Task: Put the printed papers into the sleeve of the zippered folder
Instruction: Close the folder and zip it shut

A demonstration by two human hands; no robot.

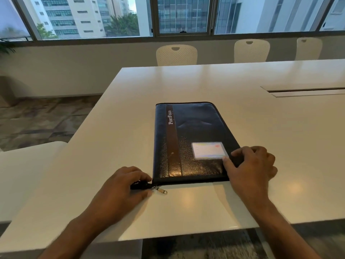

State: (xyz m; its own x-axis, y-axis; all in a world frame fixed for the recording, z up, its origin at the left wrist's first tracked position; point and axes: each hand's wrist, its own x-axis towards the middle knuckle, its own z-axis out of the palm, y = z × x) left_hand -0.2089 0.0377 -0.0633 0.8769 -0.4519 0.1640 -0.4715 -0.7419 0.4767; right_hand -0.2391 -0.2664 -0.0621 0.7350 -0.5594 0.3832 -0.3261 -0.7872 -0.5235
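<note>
Your left fingers are pinching narrow at the near-left corner of the folder, closing on the black fabric tab at the zipper's end. The metal zipper pull is lying on the table just beside your fingertips, apparently not in the pinch itself. Whether the thumb is truly gripping the tab or only pressing it, you cannot tell from here.

Your right fingers are spreading fairly wide and pressing flat on the near-right corner of the cover, just beside the clear label pocket. Nothing is being held there; your right hand is bracing, while your left hand is working the zipper end.

The folder is lying shut and flat, mid-table, spine stripe with its printed lettering toward your left, long edge running away from you. Printed papers are not showing anywhere; they may be out of view or already zipped inside, no telling which.

Judgement: you are either at the opening step, with the sleeve still closed away, or finishing by closing up. If opening, the next move is calling for a shift from tab to pull, then a steady draw around the corner while the right hand is keeping the cover from sliding on the slick tabletop.

White chairs are standing along the far side.
</note>
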